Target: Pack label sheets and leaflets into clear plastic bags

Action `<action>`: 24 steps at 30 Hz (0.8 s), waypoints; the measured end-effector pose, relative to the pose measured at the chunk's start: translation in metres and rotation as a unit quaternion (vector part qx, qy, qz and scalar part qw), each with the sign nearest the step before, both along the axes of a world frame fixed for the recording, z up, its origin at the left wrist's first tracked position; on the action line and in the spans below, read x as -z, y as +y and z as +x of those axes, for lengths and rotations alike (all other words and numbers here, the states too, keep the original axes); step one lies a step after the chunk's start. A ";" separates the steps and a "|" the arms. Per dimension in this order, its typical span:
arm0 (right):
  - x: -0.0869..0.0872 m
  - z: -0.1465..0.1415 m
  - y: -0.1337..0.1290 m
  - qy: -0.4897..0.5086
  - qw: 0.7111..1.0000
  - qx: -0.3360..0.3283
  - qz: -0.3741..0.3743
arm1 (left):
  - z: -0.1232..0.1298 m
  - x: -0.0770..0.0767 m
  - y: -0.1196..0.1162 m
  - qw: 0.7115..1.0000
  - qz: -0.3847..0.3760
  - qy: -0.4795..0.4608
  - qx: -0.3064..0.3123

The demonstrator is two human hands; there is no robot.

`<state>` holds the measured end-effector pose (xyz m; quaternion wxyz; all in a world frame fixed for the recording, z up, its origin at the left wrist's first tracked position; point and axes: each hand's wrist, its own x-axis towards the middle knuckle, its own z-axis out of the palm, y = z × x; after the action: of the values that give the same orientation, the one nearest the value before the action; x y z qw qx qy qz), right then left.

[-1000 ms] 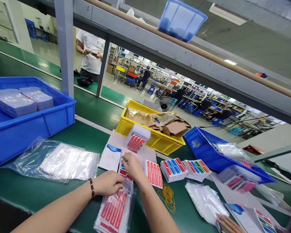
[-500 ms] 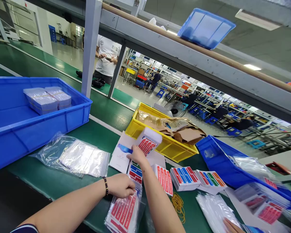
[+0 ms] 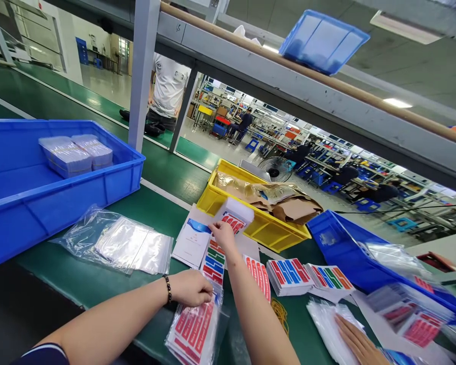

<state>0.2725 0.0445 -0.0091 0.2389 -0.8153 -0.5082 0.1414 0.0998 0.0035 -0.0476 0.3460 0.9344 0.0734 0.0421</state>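
Note:
My left hand (image 3: 193,288), with a beaded bracelet at the wrist, is closed on the upper end of a clear plastic bag (image 3: 193,329) holding red-and-white label sheets. Beyond it my right hand (image 3: 225,236) pinches the upper right edge of a white booklet (image 3: 192,244) with a blue band, on top of a pile. Between the hands lies a stack of label sheets (image 3: 214,261) with green, blue and red stripes, partly covered by the bag. Just behind my right hand, a stack of clear sleeves (image 3: 235,210) with red labels leans against the yellow crate (image 3: 277,238).
Blue bins (image 3: 114,185) stand left and right. Bagged sheets (image 3: 131,243) lie on the left. More label stacks (image 3: 291,276) and rubber bands (image 3: 279,309) are on the right. Another person's hand (image 3: 355,337) rests on clear bags (image 3: 327,319). A shelf beam (image 3: 289,76) crosses above.
My right hand has shifted slightly up and right, and more of the booklet shows. My left hand has barely moved. The other person's hand has slid up and left over the clear bags.

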 end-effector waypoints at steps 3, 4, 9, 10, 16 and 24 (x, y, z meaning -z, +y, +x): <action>0.004 -0.009 0.000 -0.094 0.994 -0.051 -0.003 | 0.000 0.000 -0.001 1.000 0.026 -0.004 -0.003; 0.005 -0.014 0.000 -0.107 0.990 -0.085 -0.016 | 0.000 0.000 -0.002 1.000 0.029 -0.003 0.001; 0.013 -0.041 -0.002 -0.158 0.942 -0.229 -0.189 | -0.001 -0.001 -0.004 1.000 0.013 -0.006 0.020; 0.014 -0.045 -0.002 -0.178 0.930 -0.243 -0.213 | -0.001 -0.002 -0.004 1.000 0.014 -0.007 0.022; 0.022 -0.063 -0.014 -0.247 0.901 -0.264 -0.241 | -0.002 -0.009 -0.006 0.998 0.049 0.013 0.022; 0.007 -0.059 -0.029 -0.209 0.917 -0.310 -0.142 | -0.003 -0.011 -0.008 0.999 0.033 0.021 0.030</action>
<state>0.2131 0.0155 -0.0163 -0.0468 -0.6531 -0.7485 0.1054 0.0969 -0.0042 -0.0367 0.3144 0.9478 0.0508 0.0147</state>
